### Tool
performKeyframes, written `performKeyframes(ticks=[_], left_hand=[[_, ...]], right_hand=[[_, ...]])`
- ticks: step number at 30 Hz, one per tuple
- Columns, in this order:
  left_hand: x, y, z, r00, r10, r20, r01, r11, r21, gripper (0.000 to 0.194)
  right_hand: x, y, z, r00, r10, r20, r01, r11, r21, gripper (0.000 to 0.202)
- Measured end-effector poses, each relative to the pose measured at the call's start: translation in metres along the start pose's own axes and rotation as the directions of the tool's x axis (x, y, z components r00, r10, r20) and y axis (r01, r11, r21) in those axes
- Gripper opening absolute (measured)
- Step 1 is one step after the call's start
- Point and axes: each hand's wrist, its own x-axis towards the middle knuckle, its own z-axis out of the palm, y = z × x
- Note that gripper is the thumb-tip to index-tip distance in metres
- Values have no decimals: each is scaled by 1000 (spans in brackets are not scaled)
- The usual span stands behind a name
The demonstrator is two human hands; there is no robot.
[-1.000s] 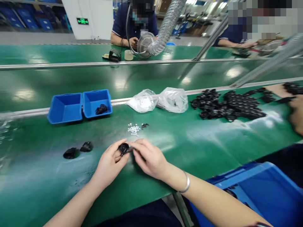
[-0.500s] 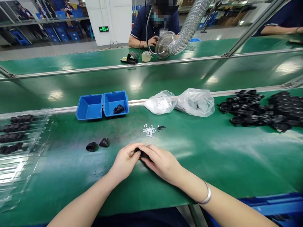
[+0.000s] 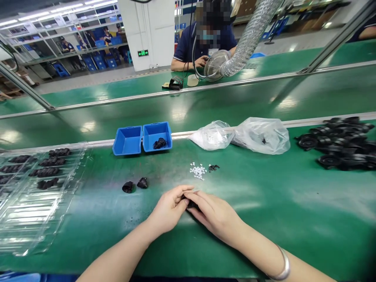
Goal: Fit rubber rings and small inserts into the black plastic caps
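Near the front middle of the green table, my left hand [image 3: 169, 207] and my right hand [image 3: 214, 213] meet around a small black part [image 3: 191, 204]. Both are closed on it, and the fingers cover most of it, so its exact kind is hidden. Just beyond lie a scatter of small white pieces [image 3: 198, 171] and a little heap of tiny black pieces [image 3: 213, 168]. To the left, two black cone-like parts, one open-ended [image 3: 128, 187] and one tipped on its side [image 3: 142, 183], rest on the table.
Two blue bins [image 3: 127, 141] stand at the back; the right one holds black rings [image 3: 160, 143]. Clear plastic bags [image 3: 261, 135] lie beside them. Black parts are piled at right [image 3: 337, 143]. Clear trays [image 3: 32, 219] sit at left. A co-worker [image 3: 185, 51] works across the table.
The view has swung left and up, so the table things appear further right and lower. My hands stay together on the black part, with little visible change in grip.
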Motion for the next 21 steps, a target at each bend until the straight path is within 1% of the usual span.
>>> performKeyframes(ticks=[4,7,11,13,14,15,16,17,18,19,20,21], left_hand=[[1,0,2,1000,-16,-25,17,1000,18,36],[-1,-3,4,1000,5,-26,-3,997,79,37],[-5,-2,5,1000,19,21,-23,979,202,39],[-6,2,2,998,52,36,-61,941,332,45],[-7,5,-1,995,93,32,-98,895,435,50],[-7,6,-6,989,148,18,-132,818,560,53],[-7,8,-11,978,208,-9,-145,710,689,55],[-7,8,-18,964,263,-47,-119,580,806,54],[-6,8,-25,948,304,-94,-55,446,893,52],[-6,7,-33,932,330,-148,37,320,947,49],[-6,7,-40,918,340,-202,135,210,968,46],[-7,7,-46,909,337,-247,220,117,969,43]], right_hand=[[1,-2,0,1000,-6,4,6,1000,-29,27],[1,-5,1,1000,-14,12,15,999,-49,26],[0,-5,-3,998,-19,54,20,1000,-15,25],[1,3,-11,994,52,99,-52,999,0,26],[1,10,-17,986,119,121,-118,993,-16,26],[0,19,-25,970,199,143,-194,980,-49,25],[-1,30,-34,943,291,161,-278,955,-101,24],[-5,43,-44,904,391,176,-364,916,-168,23],[-11,57,-55,857,480,187,-434,869,-240,23],[-18,72,-67,801,572,178,-505,804,-314,25],[-27,87,-78,747,646,155,-556,736,-387,26],[-37,100,-88,696,711,105,-592,650,-476,27]])
